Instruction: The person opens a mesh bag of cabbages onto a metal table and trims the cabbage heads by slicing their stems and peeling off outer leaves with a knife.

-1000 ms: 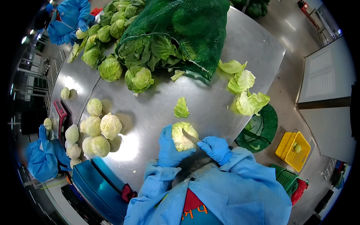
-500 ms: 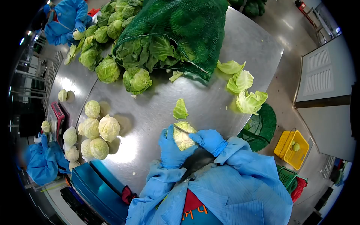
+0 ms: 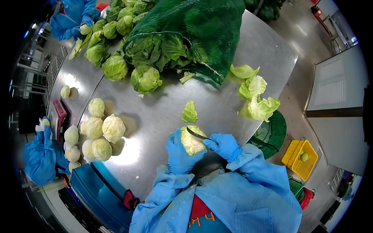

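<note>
Wrapped around the left side of a pale, trimmed cabbage [image 3: 192, 143] is my left hand [image 3: 179, 154], in a blue glove. My right hand [image 3: 223, 146], gloved too, is closed on the handle of a knife [image 3: 196, 133]. The dark curved blade lies across the top of the cabbage. A loose green leaf [image 3: 189, 112] rests on the metal table [image 3: 163, 108] just beyond the cabbage.
Trimmed cabbages [image 3: 101, 149] sit to the left. A green mesh sack [image 3: 210, 31] with leafy cabbages [image 3: 145, 79] lies ahead. Loose leaves [image 3: 254, 87] lie near the right edge, a yellow basket [image 3: 299, 159] beyond. Two co-workers [image 3: 44, 159] are at the left.
The knife has turned in my right hand, its blade lifting and showing more clearly above the cabbage. My right hand has shifted slightly right. My left hand still holds the cabbage.
</note>
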Action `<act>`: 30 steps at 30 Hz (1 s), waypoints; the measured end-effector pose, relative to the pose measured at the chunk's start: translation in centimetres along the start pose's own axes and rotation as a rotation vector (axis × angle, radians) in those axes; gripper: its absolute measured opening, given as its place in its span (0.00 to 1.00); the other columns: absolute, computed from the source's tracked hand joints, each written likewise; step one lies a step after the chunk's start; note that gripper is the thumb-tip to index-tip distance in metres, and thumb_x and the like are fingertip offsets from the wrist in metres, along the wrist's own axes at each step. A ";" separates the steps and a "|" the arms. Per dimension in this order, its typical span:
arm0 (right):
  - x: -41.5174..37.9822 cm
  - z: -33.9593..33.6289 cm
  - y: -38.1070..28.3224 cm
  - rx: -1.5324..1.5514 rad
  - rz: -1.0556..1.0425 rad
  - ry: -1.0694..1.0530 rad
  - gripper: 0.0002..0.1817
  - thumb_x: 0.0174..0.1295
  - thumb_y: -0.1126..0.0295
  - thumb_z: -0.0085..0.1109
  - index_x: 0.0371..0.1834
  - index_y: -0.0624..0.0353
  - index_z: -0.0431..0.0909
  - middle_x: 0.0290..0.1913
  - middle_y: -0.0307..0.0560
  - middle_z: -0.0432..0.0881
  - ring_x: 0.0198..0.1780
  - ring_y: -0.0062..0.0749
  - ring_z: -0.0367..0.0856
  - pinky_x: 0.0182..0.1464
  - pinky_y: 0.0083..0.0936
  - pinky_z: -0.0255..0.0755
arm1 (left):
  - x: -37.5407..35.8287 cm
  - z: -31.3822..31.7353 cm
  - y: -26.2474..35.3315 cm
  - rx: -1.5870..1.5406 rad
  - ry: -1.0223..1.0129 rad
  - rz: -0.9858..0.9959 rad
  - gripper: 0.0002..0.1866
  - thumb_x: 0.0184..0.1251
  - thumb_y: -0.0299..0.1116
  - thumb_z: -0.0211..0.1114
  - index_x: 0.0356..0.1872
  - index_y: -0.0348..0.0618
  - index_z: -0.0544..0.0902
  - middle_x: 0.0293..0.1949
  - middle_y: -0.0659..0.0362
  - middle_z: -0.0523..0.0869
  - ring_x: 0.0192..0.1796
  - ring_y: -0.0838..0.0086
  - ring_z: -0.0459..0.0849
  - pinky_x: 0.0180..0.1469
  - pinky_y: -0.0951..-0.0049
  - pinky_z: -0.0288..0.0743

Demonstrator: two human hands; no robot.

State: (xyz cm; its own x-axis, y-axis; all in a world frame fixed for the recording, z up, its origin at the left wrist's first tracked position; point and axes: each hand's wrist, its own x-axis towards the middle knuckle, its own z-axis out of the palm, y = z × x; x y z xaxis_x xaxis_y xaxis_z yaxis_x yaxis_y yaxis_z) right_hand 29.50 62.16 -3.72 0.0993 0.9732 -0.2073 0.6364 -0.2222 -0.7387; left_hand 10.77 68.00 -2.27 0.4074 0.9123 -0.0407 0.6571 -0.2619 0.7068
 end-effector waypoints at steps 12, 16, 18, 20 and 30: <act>2.3 -0.1 0.9 0.041 0.066 -0.314 0.33 0.66 0.36 0.40 0.27 0.54 0.82 0.26 0.54 0.81 0.31 0.53 0.80 0.38 0.43 0.73 | 0.3 -0.2 0.1 -0.035 -0.029 -0.040 0.59 0.30 0.49 0.84 0.65 0.32 0.61 0.58 0.43 0.67 0.60 0.51 0.70 0.63 0.56 0.66; 1.6 0.8 -0.4 -0.132 0.097 -0.074 0.32 0.66 0.37 0.43 0.24 0.54 0.80 0.25 0.51 0.81 0.30 0.52 0.80 0.35 0.42 0.73 | 0.4 0.4 -0.1 -0.018 0.005 -0.047 0.57 0.29 0.48 0.84 0.64 0.31 0.63 0.56 0.42 0.70 0.58 0.51 0.72 0.60 0.55 0.68; 1.5 1.3 -0.4 -0.219 0.128 0.056 0.32 0.65 0.36 0.43 0.24 0.54 0.80 0.25 0.52 0.81 0.31 0.52 0.80 0.34 0.43 0.73 | 0.6 0.1 0.6 -0.032 -0.010 -0.031 0.56 0.29 0.48 0.83 0.63 0.30 0.64 0.55 0.41 0.71 0.57 0.50 0.73 0.59 0.55 0.69; 1.8 1.0 -0.1 -0.172 0.177 0.050 0.32 0.64 0.35 0.44 0.23 0.53 0.79 0.25 0.51 0.81 0.29 0.52 0.80 0.31 0.44 0.73 | 0.4 0.2 1.4 0.081 0.028 -0.007 0.56 0.30 0.49 0.83 0.63 0.30 0.65 0.55 0.41 0.72 0.56 0.50 0.73 0.58 0.54 0.70; 3.0 -0.1 -1.0 0.005 0.006 0.237 0.19 0.58 0.49 0.60 0.43 0.50 0.78 0.34 0.46 0.82 0.34 0.48 0.83 0.39 0.40 0.77 | 0.4 0.6 1.4 0.141 0.073 0.051 0.54 0.30 0.48 0.81 0.62 0.30 0.66 0.52 0.40 0.74 0.53 0.48 0.75 0.54 0.52 0.71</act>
State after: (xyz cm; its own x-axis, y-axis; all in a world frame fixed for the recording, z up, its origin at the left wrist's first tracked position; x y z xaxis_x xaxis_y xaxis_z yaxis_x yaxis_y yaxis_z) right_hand 29.20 65.26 -3.56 0.2799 0.9584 -0.0559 0.6314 -0.2277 -0.7413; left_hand 12.23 67.79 -1.67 0.3987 0.9158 0.0474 0.7216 -0.3452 0.6001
